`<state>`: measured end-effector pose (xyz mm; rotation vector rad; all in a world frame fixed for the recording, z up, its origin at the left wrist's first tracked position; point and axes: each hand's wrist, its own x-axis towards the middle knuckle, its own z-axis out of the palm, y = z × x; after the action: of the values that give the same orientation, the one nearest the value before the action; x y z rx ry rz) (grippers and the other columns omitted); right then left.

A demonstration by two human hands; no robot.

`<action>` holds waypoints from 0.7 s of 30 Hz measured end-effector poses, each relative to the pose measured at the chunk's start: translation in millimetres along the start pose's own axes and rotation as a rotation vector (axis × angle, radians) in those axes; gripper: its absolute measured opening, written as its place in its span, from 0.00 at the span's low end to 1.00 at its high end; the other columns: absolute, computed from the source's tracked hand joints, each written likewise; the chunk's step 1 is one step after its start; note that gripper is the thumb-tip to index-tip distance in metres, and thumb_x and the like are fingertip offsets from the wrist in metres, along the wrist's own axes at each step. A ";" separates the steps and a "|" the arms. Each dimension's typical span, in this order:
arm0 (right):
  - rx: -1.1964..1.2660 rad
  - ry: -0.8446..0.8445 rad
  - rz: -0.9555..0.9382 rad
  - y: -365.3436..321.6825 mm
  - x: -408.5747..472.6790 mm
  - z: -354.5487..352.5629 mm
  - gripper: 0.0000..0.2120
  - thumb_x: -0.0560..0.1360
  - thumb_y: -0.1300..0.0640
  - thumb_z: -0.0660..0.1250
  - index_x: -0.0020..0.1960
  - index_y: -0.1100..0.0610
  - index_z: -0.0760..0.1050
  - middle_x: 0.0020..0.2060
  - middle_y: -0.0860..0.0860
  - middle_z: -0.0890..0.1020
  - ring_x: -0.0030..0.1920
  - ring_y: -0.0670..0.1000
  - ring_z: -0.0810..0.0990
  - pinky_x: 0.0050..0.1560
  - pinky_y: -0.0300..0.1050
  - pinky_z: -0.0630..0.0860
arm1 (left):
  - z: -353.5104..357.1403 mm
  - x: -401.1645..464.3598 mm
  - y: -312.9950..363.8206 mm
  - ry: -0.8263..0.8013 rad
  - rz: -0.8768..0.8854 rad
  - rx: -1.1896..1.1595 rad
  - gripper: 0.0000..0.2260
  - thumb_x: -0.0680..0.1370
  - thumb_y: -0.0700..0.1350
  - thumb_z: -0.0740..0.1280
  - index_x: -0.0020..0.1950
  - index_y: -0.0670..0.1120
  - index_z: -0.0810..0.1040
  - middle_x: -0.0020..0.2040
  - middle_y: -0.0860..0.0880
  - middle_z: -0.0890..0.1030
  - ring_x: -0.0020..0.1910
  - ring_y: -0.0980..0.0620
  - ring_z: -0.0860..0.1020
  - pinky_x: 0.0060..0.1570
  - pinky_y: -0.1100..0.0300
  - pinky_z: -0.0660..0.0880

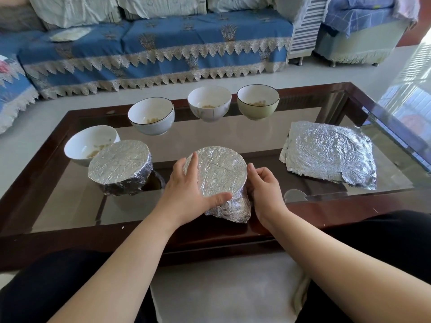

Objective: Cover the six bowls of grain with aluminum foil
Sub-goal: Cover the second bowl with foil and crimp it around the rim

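Observation:
A foil-covered bowl (pixel 221 173) stands near the front middle of the glass table (pixel 70 206). My left hand (pixel 186 190) presses on its left side with straight fingers, the thumb lying across the front of the foil top. My right hand (pixel 265 190) curls against its right side just under the rim. A second foil-covered bowl (pixel 120 165) stands to the left. Behind them, uncovered bowls hold a little grain: a white one (pixel 86 143), a dark-rimmed white one (pixel 151 113), another white one (pixel 209 99) and a green one (pixel 257 96).
A stack of crinkled foil sheets (pixel 331 152) lies flat at the right of the table. A blue sofa (pixel 163 50) with lace trim runs behind the table. My knees in dark trousers (pixel 46 287) are against the table's wooden front edge.

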<state>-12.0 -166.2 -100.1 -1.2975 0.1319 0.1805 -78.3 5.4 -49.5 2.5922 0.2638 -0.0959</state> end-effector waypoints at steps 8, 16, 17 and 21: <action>0.016 0.011 0.032 -4.7 2.8 4.0 0.13 0.80 0.54 0.65 0.39 0.56 0.68 0.29 0.49 0.73 0.29 0.46 0.70 0.34 0.43 0.69 | 2.5 -0.8 1.9 0.015 -0.016 -0.018 0.63 0.56 0.80 0.60 0.81 0.52 0.39 0.78 0.53 0.46 0.79 0.47 0.51 0.76 0.48 0.55; -0.038 0.015 0.041 -3.1 6.0 7.8 0.04 0.81 0.57 0.63 0.48 0.56 0.71 0.36 0.51 0.74 0.29 0.45 0.71 0.27 0.39 0.70 | 4.6 -0.2 0.1 0.044 -0.012 -0.035 0.64 0.54 0.82 0.59 0.81 0.52 0.41 0.77 0.52 0.48 0.77 0.47 0.55 0.75 0.47 0.58; -0.026 0.014 0.037 -3.3 6.7 8.4 0.02 0.80 0.58 0.63 0.49 0.55 0.72 0.39 0.52 0.75 0.32 0.46 0.73 0.30 0.40 0.71 | 4.7 -0.1 0.3 0.047 -0.011 -0.034 0.64 0.54 0.81 0.60 0.81 0.52 0.41 0.77 0.52 0.48 0.77 0.47 0.55 0.75 0.47 0.58; -0.043 -0.002 0.003 -8.0 8.4 9.8 0.06 0.80 0.64 0.63 0.48 0.54 0.73 0.42 0.52 0.77 0.40 0.53 0.75 0.39 0.48 0.74 | 6.0 0.2 -1.4 0.066 -0.005 -0.026 0.64 0.54 0.83 0.58 0.81 0.53 0.42 0.77 0.51 0.49 0.77 0.47 0.57 0.75 0.45 0.60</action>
<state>-2.3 -158.4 -91.6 -1.3403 0.1291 0.1880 -78.4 3.5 -55.4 2.5724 0.2941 -0.0089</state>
